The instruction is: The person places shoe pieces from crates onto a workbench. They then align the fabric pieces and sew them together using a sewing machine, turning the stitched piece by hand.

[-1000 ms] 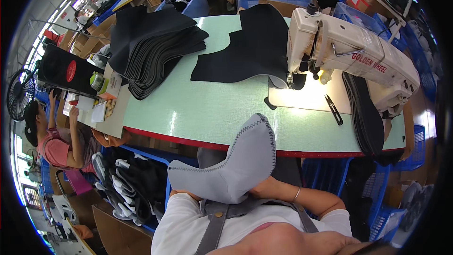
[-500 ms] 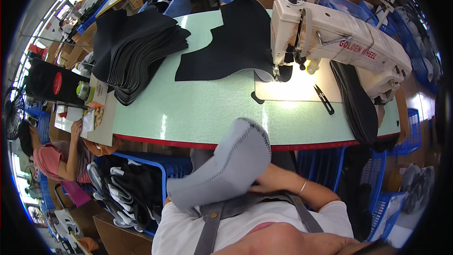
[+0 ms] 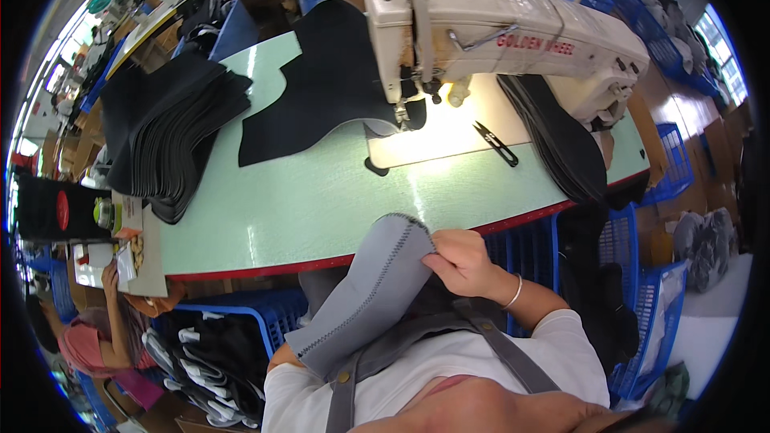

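Running on a slant across the person's lap, the grey piece lies with its long axis from low on the person's left up toward the right, its upper end at the table edge. A dark zigzag seam follows its right-hand edge. The right hand has that upper end pinched, fingers closed on the seam corner just below the red table edge. The left hand is hidden under the lower end of the piece; I cannot tell whether it grips or only props the fabric.

So the held end is the one nearest the work surface, and the right hand is the nearer hand to the machine, which stands well apart, up and slightly to the right across the table. The lit plate below its needle lies between the hand and the machine head.

Snips lie on that plate, right of the needle. A black panel spreads left of the machine, a black stack farther left, more dark pieces on the right. Blue crates sit beneath the table, and another person sits at the far left.
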A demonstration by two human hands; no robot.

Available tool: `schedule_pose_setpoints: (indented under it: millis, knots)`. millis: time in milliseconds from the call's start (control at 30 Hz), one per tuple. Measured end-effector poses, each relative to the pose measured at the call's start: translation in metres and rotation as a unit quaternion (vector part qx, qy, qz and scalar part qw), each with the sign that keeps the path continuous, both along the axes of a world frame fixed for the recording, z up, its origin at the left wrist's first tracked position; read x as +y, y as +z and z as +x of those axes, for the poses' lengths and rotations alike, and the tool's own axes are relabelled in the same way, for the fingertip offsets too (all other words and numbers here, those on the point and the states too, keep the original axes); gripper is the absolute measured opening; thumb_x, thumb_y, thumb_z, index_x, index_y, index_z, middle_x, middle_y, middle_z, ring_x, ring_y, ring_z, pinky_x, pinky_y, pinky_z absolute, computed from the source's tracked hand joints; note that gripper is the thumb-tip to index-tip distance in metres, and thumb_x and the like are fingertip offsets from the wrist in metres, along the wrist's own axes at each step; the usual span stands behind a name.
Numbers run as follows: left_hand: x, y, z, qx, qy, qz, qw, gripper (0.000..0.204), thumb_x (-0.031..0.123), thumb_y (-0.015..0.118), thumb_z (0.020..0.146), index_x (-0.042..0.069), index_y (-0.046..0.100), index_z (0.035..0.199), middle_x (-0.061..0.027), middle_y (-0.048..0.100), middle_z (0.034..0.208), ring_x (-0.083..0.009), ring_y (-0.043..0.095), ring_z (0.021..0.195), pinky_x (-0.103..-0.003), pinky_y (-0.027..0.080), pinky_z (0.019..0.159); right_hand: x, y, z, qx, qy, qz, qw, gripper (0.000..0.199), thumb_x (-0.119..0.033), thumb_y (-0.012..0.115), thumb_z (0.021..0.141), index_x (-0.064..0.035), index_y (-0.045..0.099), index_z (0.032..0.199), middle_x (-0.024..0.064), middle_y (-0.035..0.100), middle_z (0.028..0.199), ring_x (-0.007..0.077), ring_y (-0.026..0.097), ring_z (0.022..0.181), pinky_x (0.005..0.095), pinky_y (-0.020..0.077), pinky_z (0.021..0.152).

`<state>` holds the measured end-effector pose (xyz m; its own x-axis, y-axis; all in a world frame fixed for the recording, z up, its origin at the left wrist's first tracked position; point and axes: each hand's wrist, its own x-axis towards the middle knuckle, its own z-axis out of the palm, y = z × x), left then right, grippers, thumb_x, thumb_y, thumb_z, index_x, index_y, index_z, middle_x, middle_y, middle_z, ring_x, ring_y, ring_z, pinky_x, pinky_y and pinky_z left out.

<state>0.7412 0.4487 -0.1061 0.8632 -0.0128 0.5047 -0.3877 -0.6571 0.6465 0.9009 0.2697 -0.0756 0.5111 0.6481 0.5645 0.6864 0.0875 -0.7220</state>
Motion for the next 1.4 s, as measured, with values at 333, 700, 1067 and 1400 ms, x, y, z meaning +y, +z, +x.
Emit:
schedule_pose_setpoints:
  millis: [333, 700, 1067, 1400]
  knots:
    - [-0.012, -0.010, 0.046, -0.134, -0.155, 0.118, 0.972, 0.011, 0.010, 0.064, 0.070, 0.007, 0.054, 0.073, -0.0123, 0.065, 0.106, -0.0302, 0.061, 0.099, -0.044, 0.047, 0.089, -0.046, 0.005, 0.016, -0.146, -0.186, 0.054, 0.970, 0.020, -0.010, 0.072, 0.074, -0.0001, 0.054, 0.071, 0.0131, 0.050, 0.063, 0.0297, 0.051, 0.052, 0.0376, 0.0396, 0.048]
    - [0.011, 0.026, 0.072, -0.100, -0.111, 0.228, 0.962, 0.008, 0.010, 0.065, 0.072, 0.007, 0.057, 0.070, -0.0120, 0.065, 0.108, -0.0302, 0.062, 0.097, -0.044, 0.047, 0.089, -0.264, 0.105, 0.038, -0.255, -0.709, 0.310, 0.580, 0.030, -0.021, 0.055, 0.094, 0.0017, 0.054, 0.075, 0.0013, 0.054, 0.076, 0.0103, 0.046, 0.072, 0.0276, 0.0407, 0.064]
    - [0.085, 0.042, 0.093, -0.044, 0.029, 0.381, 0.923, 0.045, 0.003, 0.065, 0.070, 0.006, 0.058, 0.114, -0.0131, 0.056, 0.125, -0.0305, 0.055, 0.113, -0.048, 0.038, 0.100, -0.369, 0.075, 0.176, -0.139, -0.751, -0.028, 0.645, 0.038, -0.015, 0.058, 0.090, -0.0011, 0.055, 0.125, 0.0129, 0.063, 0.113, 0.0191, 0.063, 0.089, 0.0287, 0.0497, 0.076]
    - [0.148, 0.093, 0.156, 0.073, -0.003, 0.388, 0.919, 0.086, 0.012, 0.075, 0.066, 0.010, 0.035, 0.142, -0.0116, 0.032, 0.148, -0.0314, 0.030, 0.137, -0.047, 0.027, 0.110, -0.071, 0.039, 0.115, -0.482, -0.028, -0.197, 0.854, 0.027, -0.008, 0.063, 0.073, -0.0021, 0.065, 0.100, 0.0094, 0.064, 0.103, 0.0243, 0.064, 0.095, 0.0343, 0.0526, 0.080]
